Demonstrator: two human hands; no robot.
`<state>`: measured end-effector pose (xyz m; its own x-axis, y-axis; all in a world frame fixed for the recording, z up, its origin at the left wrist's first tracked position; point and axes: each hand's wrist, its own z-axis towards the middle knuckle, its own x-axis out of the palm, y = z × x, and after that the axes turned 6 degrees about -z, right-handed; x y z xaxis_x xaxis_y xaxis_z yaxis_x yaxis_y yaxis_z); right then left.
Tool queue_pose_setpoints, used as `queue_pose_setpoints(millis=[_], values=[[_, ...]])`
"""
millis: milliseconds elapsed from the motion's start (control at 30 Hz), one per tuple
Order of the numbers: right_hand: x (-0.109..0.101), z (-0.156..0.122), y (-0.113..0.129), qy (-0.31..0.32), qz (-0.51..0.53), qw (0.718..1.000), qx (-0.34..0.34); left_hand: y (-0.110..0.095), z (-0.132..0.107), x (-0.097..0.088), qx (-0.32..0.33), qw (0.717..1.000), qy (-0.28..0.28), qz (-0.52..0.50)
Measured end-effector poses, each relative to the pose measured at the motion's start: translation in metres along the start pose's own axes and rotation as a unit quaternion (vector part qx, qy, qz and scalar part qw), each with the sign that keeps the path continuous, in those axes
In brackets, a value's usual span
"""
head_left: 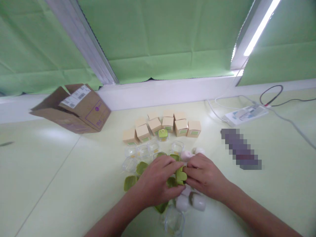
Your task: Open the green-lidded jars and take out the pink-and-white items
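Between my two hands is a small green lid (181,176), turned on its side. My left hand (161,179) grips its left edge with thumb and fingers, and my right hand (203,172) has its fingers closed against the right side. Around and under my left hand lie several green lids, one a square lid (130,182) to the left. White rounded pieces, such as a white cup-like piece (198,201), sit below my right hand. A clear container (174,221) stands nearest me. More clear containers (143,151) are beyond my left hand, partly in a row.
Several small cardboard boxes (143,132) stand behind the containers, with one green-lidded container (163,135) before them. An open carton (91,110) is at the left by the wall. A white power strip (245,114) with cables lies at the right, near a pixelated dark object (240,149).
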<state>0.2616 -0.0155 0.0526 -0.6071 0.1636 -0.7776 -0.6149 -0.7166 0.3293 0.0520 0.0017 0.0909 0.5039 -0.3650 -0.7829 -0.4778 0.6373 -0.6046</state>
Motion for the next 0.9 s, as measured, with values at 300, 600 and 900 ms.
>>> queue_pose_setpoints(millis=[300, 600, 900], values=[[-0.0003, 0.0018, 0.0005, -0.003, 0.003, 1.0, -0.014, 0.0, 0.0004, 0.0005, 0.008, 1.0, 0.002, 0.0], [-0.0011, 0.0025, 0.0009, 0.008, -0.004, 1.0, -0.013, 0.0013, 0.0009, 0.0004, -0.001, 1.0, 0.01, -0.001], [-0.0003, 0.001, 0.0002, 0.017, -0.013, 1.0, -0.01, 0.0019, 0.0001, 0.0003, 0.012, 1.0, 0.002, -0.004]])
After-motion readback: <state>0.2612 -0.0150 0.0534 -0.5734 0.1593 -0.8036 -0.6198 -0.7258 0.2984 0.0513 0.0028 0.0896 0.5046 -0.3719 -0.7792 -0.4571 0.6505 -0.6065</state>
